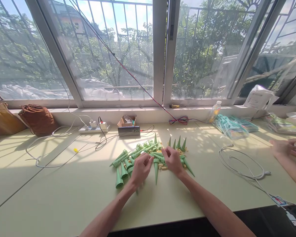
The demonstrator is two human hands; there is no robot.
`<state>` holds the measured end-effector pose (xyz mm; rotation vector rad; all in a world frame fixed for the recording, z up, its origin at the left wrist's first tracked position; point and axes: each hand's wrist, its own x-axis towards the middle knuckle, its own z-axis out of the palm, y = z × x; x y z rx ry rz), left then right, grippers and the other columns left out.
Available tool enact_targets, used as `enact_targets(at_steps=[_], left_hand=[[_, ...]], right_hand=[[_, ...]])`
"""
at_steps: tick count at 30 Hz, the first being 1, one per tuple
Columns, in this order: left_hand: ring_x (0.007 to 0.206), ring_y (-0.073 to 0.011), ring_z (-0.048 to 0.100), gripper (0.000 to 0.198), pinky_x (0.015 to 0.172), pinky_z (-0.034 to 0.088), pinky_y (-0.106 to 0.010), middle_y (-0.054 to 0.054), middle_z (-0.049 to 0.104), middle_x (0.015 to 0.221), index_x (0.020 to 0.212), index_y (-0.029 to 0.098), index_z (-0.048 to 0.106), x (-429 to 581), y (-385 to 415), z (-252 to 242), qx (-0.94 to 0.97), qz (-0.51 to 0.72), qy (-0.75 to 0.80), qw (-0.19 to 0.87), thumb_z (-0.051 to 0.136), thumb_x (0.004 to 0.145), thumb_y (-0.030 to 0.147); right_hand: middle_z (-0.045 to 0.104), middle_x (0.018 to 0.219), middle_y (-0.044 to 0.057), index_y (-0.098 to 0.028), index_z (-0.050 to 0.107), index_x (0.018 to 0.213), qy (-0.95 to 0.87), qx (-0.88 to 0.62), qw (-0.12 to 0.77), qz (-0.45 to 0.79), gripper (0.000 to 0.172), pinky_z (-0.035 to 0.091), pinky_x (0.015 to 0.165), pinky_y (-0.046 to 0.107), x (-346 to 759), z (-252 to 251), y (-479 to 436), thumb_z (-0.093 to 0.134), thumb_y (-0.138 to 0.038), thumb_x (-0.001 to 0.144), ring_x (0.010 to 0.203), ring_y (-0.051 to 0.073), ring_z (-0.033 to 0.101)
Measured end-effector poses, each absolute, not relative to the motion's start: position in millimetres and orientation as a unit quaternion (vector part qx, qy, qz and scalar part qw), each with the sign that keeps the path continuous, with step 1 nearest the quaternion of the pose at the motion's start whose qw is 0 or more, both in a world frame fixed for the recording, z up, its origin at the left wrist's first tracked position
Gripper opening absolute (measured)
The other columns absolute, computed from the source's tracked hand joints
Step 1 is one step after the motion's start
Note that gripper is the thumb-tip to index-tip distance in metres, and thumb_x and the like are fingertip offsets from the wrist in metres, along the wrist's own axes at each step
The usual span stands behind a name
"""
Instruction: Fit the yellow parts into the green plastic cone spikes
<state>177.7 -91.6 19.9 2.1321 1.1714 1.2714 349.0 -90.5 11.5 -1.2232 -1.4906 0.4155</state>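
Green plastic cones and small tan pegs lie in a pile at the middle of the table, several cones standing on end. My left hand is over the front left of the pile, its fingers curled together; what they hold, if anything, is too small to name. At the right part of the pile, my right hand has its thumb and fingers pinched near the cones, and its fingertips hide whatever is between them. A single cone points toward me between the two hands.
Behind the pile are a dark phone-like device, a small cardboard box and a power strip. White cables lie at right, near a bottle, teal items and another person's hands. A brown bag stands at left.
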Motion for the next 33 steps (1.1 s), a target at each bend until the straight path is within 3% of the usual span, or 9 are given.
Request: enact_targets(at_steps=[7,16,20,23,29,33], left_hand=[[0.051,-0.0102,0.027,0.048,0.053,0.025,-0.025,0.004,0.031,0.053,0.054,0.019,0.022,179.9,-91.1,12.9,0.787,0.418,0.411,0.194,0.046,0.093,0.034],[0.048,-0.0094,0.033,0.037,0.052,0.027,-0.023,0.003,0.045,0.055,0.064,0.017,0.049,181.4,-94.6,14.1,0.790,0.402,0.402,0.229,0.040,0.096,0.033],[0.044,-0.0073,0.035,0.022,0.048,0.028,-0.022,0.000,0.060,0.074,0.083,0.018,0.056,181.0,-95.8,15.1,0.777,0.401,0.407,0.263,0.044,0.094,0.032],[0.042,-0.0063,0.036,0.018,0.046,0.028,-0.020,-0.001,0.063,0.083,0.098,0.020,0.055,181.1,-96.5,15.7,0.774,0.397,0.406,0.281,0.048,0.092,0.034],[0.043,-0.0059,0.036,0.014,0.046,0.029,-0.020,-0.001,0.063,0.081,0.093,0.019,0.055,181.6,-97.0,17.9,0.780,0.394,0.412,0.256,0.049,0.091,0.031],[0.044,-0.0064,0.036,0.014,0.046,0.030,-0.021,-0.002,0.064,0.082,0.090,0.018,0.056,180.8,-96.6,18.0,0.782,0.396,0.417,0.240,0.048,0.091,0.030]], right_hand=[[0.024,0.051,-0.006,-0.022,0.024,0.057,-0.640,-0.513,0.551,0.155,0.047,0.021,0.048,0.025,346.0,9.6,-90.0,0.045,-0.043,0.093,0.048,0.010,0.023],[0.020,0.051,-0.006,-0.021,0.021,0.055,-0.650,-0.511,0.545,0.136,0.050,0.019,0.048,0.026,345.7,7.5,-89.2,0.045,-0.043,0.093,0.049,0.009,0.020],[0.020,0.051,-0.006,-0.021,0.021,0.055,-0.648,-0.512,0.545,0.142,0.052,0.019,0.048,0.026,345.7,8.6,-90.4,0.046,-0.046,0.093,0.049,0.009,0.019],[0.022,0.052,-0.006,-0.021,0.023,0.055,-0.640,-0.515,0.551,0.148,0.051,0.020,0.049,0.026,346.1,8.8,-90.2,0.044,-0.047,0.094,0.050,0.010,0.021],[0.024,0.052,-0.006,-0.021,0.025,0.057,-0.621,-0.535,0.561,0.115,0.048,0.020,0.049,0.026,349.6,5.8,-86.5,0.042,-0.045,0.095,0.050,0.010,0.021],[0.032,0.049,-0.006,-0.021,0.035,0.058,-0.612,-0.545,0.563,0.110,0.046,0.022,0.048,0.025,353.0,5.8,-85.4,0.042,-0.045,0.096,0.048,0.010,0.027]])
